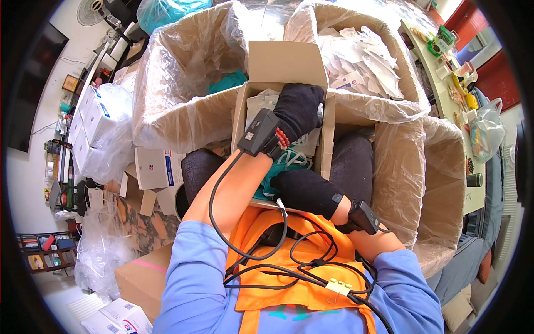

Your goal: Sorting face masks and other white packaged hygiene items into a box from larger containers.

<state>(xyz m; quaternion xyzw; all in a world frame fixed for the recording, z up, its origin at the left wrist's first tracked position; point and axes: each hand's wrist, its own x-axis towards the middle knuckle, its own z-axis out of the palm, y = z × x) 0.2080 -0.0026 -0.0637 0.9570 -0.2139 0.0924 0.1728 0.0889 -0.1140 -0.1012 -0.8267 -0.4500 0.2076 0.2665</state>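
Observation:
An open cardboard box stands in front of me between my knees, its far flap raised. Inside lie pale flat packets and a bundle of teal soft material with white cords. My left hand, in a black glove, reaches into the far part of the box over the packets. Lower down, my right hand, also black-gloved, lies across the teal bundle at the near end and touches it. The dark gloves hide how the fingers of both hands are held.
A plastic-lined carton with teal material stands far left; another lined carton at far right holds many white packets. More lined cartons stand at right. White boxes are stacked left. Cables cross my orange apron.

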